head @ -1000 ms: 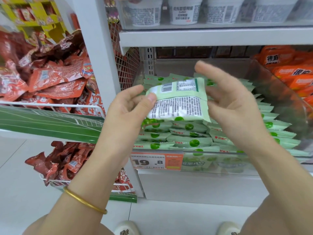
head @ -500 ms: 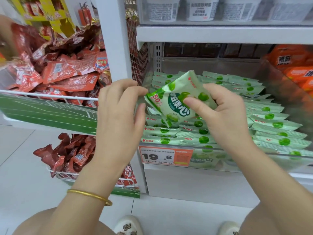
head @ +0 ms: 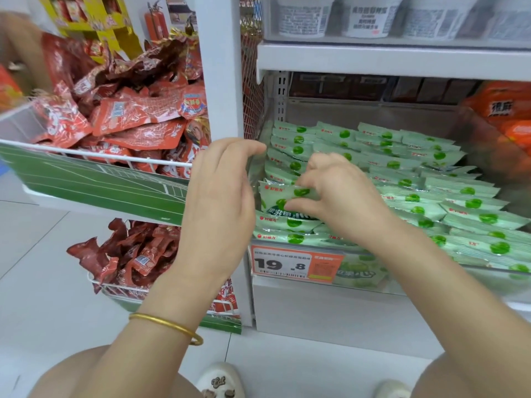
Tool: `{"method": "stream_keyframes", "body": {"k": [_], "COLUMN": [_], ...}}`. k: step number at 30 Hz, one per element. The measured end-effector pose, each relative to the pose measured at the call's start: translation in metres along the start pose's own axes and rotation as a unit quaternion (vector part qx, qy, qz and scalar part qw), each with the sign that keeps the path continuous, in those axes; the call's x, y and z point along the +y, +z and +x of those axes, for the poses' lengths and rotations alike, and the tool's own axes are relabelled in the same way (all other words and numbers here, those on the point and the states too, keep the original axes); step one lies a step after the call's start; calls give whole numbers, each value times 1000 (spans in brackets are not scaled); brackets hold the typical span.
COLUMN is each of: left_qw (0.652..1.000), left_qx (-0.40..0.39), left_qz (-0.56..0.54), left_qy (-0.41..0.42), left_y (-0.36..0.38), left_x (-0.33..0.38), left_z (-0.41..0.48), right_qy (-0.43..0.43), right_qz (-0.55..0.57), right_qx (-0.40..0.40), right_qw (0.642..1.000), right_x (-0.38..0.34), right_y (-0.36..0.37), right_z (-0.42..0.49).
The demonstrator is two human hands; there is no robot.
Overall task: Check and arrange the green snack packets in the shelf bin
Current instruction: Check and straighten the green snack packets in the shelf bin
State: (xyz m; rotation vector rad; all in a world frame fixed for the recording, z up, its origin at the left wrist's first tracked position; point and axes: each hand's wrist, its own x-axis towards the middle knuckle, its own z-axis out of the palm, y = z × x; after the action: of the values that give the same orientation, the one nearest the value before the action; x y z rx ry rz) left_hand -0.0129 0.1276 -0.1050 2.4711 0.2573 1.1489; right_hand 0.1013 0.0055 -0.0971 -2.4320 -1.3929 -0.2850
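Half a second ago the green packet (head: 283, 193) was held up in front of the bin, face toward the camera. It is now down in the front-left column, and the right hand (head: 342, 202) has gone down with it. The right hand pinches the packet's right end, thumb underneath and fingers curled over the top edge. The packet stands tilted among the packets of that column, its printed face still partly showing.

The left hand (head: 221, 196) has let go and holds nothing. It hovers at the bin's left corner beside the white shelf upright, fingers loosely bent. Whether its fingertips touch the clear wall cannot be told. A gold bangle (head: 169, 326) sits on that wrist.

The other green packets (head: 459, 214) lie in overlapping rows across the clear bin (head: 416, 282), green dots facing up. An orange price tag (head: 296, 264) reading 19.8 is fixed to the bin's front wall.

To the left, red packets (head: 129, 122) are heaped in a wire basket, with more in a lower one. Orange packets (head: 505, 116) fill the next compartment on the right. White tubs (head: 367, 15) stand on the shelf above.
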Motion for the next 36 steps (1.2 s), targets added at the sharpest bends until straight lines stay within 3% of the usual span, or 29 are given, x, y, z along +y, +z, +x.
{"method": "stream_keyframes", "body": {"k": [6,11,16,23,28,36], "left_qw": [1000,999,999,999,999,999], "left_qx": [-29,-43,-45,-49,-48,-42], "left_qz": [3,10,15,22,20,13], "left_qy": [2,6,14,12,13,20], "left_y": [2,7,10,15,15,16], "left_x": [0,1,-1,-1,-1,0], "left_z": [-1,-1,-2,-3,-3,-2], "right_qy": [15,16,33,13,94,65], "right_qz": [32,-19,-9,-6,139,16], "right_qx": [55,-11,15,-43,73,16], "right_qw": [998,1000,999,999,983,998], "right_x": [8,4,5,4,22,15], "right_y": [-9,11,7,10,-10,10], "right_z": [-4,1,-4,0,3,4]}}
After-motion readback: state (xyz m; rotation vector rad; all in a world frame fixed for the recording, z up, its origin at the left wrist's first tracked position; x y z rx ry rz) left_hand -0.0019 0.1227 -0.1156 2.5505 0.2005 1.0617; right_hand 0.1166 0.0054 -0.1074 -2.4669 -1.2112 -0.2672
